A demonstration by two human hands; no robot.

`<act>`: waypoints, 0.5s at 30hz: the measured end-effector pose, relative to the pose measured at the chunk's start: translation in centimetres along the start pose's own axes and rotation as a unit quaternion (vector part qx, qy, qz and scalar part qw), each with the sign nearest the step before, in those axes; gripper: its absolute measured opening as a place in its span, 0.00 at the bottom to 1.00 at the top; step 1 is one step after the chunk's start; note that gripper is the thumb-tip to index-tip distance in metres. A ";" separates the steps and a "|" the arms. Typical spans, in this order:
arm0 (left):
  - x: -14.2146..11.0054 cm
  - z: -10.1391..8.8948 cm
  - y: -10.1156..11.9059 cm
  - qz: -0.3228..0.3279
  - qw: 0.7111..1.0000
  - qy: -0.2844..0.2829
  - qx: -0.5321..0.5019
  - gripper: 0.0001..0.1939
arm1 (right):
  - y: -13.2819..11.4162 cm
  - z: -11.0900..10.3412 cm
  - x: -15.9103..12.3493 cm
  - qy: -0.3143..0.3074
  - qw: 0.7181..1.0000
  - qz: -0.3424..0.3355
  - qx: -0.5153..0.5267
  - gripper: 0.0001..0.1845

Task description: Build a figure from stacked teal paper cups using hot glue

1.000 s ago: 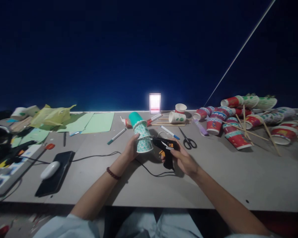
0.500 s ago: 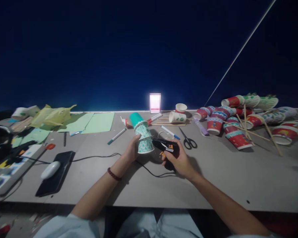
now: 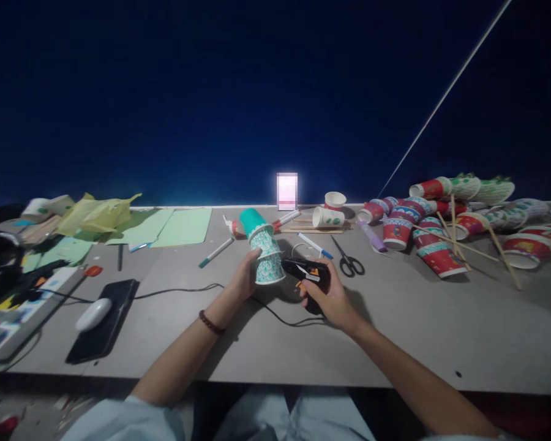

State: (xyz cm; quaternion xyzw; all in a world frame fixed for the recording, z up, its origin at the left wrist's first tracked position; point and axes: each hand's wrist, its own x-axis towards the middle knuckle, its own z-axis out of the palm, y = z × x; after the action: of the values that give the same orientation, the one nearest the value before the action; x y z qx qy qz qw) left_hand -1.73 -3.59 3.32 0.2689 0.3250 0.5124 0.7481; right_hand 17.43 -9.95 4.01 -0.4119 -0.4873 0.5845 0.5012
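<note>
My left hand [image 3: 243, 278] grips a chain of teal patterned paper cups [image 3: 264, 245] stuck one into another, tilted up and to the left above the grey table [image 3: 395, 331]. My right hand [image 3: 328, 294] is wrapped round a black glue gun [image 3: 305, 272] with an orange trigger. Its nozzle points left and touches the lowest cup's side. A black cord [image 3: 275, 315] runs from the gun across the table to the left. A bead bracelet [image 3: 210, 322] sits on my left wrist.
Scissors [image 3: 348, 260], markers [image 3: 314, 245] and two white cups [image 3: 328, 216] lie behind my hands. Several red patterned cups [image 3: 434, 245] with wooden sticks [image 3: 454, 242] crowd the right. At the left are green paper sheets [image 3: 181, 226], a white mouse [image 3: 92, 314] on a black pad, and clutter.
My right hand closed tighter on the glue gun and brought its nozzle left against the lowest cup. The cup chain barely moved.
</note>
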 end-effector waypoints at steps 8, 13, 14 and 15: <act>0.0 0.2 0.0 -0.018 1.000 -0.010 -0.001 0.19 | 0.0 0.0 0.1 -0.002 1.000 -0.002 -0.020 0.21; -0.1 0.4 0.0 -0.022 1.000 -0.011 -0.001 0.18 | -0.2 0.0 0.1 -0.004 1.000 0.002 -0.019 0.21; -0.1 0.4 0.0 -0.021 1.000 -0.011 -0.002 0.18 | -0.2 0.1 0.1 -0.005 1.000 0.001 -0.022 0.21; -0.1 0.4 0.0 -0.020 1.000 -0.012 -0.003 0.18 | -0.2 0.1 0.1 -0.006 1.000 -0.002 -0.025 0.21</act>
State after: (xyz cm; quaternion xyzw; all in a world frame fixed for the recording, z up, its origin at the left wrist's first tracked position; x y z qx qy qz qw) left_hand -1.43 -3.73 3.57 0.2661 0.3201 0.4948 0.7628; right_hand 17.38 -9.88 4.24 -0.4197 -0.5055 0.5738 0.4890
